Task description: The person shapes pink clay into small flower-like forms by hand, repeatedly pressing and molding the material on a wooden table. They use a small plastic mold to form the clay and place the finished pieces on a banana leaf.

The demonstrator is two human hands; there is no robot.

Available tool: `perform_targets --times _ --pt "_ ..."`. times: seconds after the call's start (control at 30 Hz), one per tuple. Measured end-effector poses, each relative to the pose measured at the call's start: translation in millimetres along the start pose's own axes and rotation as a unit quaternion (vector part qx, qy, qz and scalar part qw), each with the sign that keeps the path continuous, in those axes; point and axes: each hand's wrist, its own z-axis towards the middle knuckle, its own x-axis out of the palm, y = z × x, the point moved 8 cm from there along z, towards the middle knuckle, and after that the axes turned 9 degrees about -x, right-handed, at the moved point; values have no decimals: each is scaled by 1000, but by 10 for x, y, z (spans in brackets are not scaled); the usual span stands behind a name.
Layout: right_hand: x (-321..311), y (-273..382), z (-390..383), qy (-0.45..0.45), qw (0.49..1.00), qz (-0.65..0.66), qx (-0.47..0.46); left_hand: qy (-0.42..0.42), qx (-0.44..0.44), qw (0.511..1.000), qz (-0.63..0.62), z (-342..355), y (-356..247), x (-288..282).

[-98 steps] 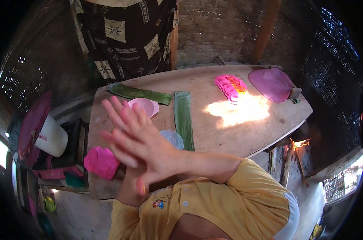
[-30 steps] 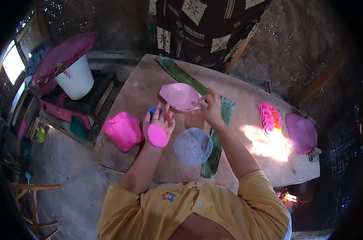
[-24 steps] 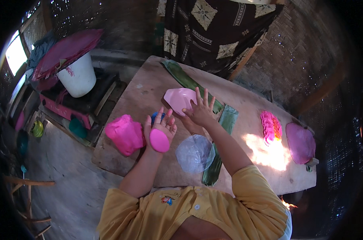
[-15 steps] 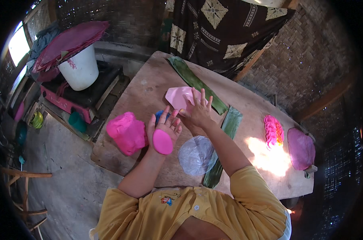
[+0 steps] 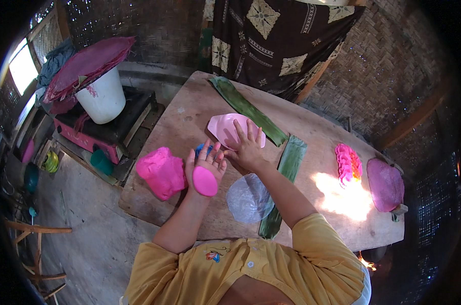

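Note:
On the upturned palm of my left hand rests a flat oval of bright pink dough, its fingers stretched out and slightly curled. My right hand is palm down with fingers spread, its fingertips over a pale pink plastic bowl. Whether they touch the inside of the bowl I cannot tell. A large lump of pink dough sits just left of my left hand. Partly hidden behind that hand's fingers is a small blue thing. A round clear plastic sheet lies between my forearms.
Long green leaf strips lie across the wooden table. At the right are pink shaped pieces and a purplish flat stack. A white bucket stands on a stove at left. Small flames show beyond the table's near right edge.
My right hand has shifted slightly left and down, with its fingers now over the bowl. The left hand still carries the dough oval, almost unmoved. The view has tilted a little.

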Motion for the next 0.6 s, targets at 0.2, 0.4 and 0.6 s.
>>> perform_targets --times 0.2,0.4,0.6 --pt "-11 6 0 37 999 3 19 -5 3 1000 4 3 -8 -10" --pt "-104 -81 -76 38 996 -24 79 -9 1 1000 7 11 -11 -22" --pt "-84 -158 -146 79 990 -54 102 0 1 1000 24 31 16 -39"
